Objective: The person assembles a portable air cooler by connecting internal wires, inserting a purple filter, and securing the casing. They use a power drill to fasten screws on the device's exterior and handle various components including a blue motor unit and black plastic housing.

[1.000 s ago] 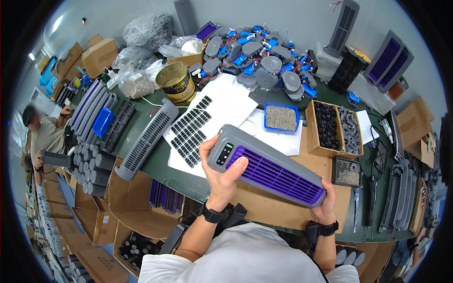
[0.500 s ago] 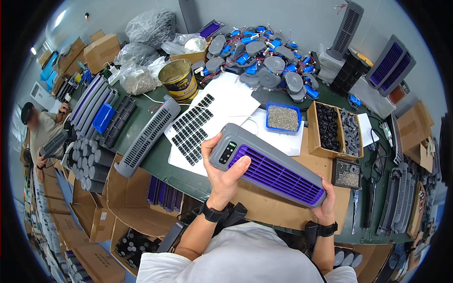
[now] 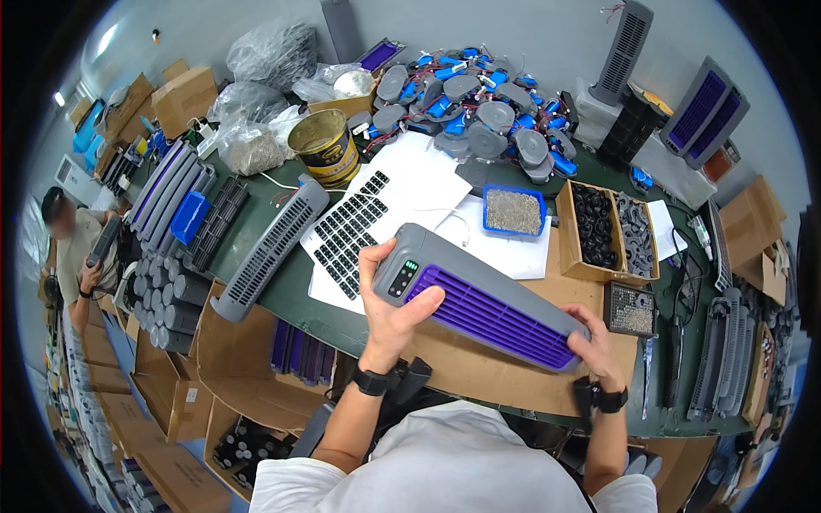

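A small grey tower fan point(image 3: 492, 316) with a purple grille is held at a slant in front of my chest, above the bench. My left hand point(image 3: 395, 312) grips its upper-left end, thumb lying across the front beside a black control panel with green lights. At the lower-right end, my right hand point(image 3: 596, 349) is wrapped round the edge, its thumb on the grille side. Beneath the fan lies a flat sheet of cardboard point(image 3: 487, 385). A sheet of black stickers point(image 3: 349, 231) lies on white paper beyond my left hand.
A curved grey slatted housing point(image 3: 272, 248) and a yellow-black tin point(image 3: 323, 147) stand to the left. At the back are piled grey bases with blue batteries point(image 3: 487, 115). A blue tray point(image 3: 513, 211) and a divided box point(image 3: 590, 272) of small parts sit right. A co-worker point(image 3: 81, 248) is far left.
My right hand has shifted its hold on the fan's lower end, the thumb now over its front. The fan has moved slightly left. The co-worker has raised a dark part.
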Motion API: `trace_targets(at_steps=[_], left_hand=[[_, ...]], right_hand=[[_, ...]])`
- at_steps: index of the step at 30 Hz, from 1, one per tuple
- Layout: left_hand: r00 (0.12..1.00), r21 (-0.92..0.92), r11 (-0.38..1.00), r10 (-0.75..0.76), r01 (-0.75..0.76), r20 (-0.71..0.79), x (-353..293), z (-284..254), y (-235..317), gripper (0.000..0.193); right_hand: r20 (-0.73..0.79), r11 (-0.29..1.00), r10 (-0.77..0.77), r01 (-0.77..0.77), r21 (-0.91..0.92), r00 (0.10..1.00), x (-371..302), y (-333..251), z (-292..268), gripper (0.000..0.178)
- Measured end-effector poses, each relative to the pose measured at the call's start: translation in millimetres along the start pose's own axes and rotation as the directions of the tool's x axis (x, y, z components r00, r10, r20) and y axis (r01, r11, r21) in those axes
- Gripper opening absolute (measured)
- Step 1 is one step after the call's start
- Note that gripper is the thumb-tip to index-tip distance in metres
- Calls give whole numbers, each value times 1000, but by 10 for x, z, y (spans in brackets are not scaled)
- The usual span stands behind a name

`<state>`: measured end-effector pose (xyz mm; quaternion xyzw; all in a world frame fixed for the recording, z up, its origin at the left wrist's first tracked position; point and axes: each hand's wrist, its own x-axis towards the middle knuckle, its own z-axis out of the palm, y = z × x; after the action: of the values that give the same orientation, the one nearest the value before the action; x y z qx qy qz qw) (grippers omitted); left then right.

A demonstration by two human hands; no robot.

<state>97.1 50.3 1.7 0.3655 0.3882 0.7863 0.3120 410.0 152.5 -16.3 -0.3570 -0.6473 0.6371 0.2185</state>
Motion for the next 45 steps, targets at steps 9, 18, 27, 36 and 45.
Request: trace_targets(at_steps=[9,18,27,36,45], left_hand=[[930,309,949,-161,55,330,97,-221,558,77],[902,420,892,-33,-168,431,62,-284,321,57],[484,428,607,-79,-670,871,225,-84,-208,38],[679,654,443,-129,-613,723,1296,389,-48,13],[747,807,90,-330,-584,577,1504,607,-972,27]], right_hand=[[367,860,51,146,-489,929,175,-537,115,94],[129,652,-190,223,-725,973,-126,-563,232,85],[-8,308,-223,63,-949,975,-568,-916,-168,62],[38,621,-348,260,-740,937,891,-1502,36,16],[-132,357,-474,53,-932,871,2103,-358,229,19]])
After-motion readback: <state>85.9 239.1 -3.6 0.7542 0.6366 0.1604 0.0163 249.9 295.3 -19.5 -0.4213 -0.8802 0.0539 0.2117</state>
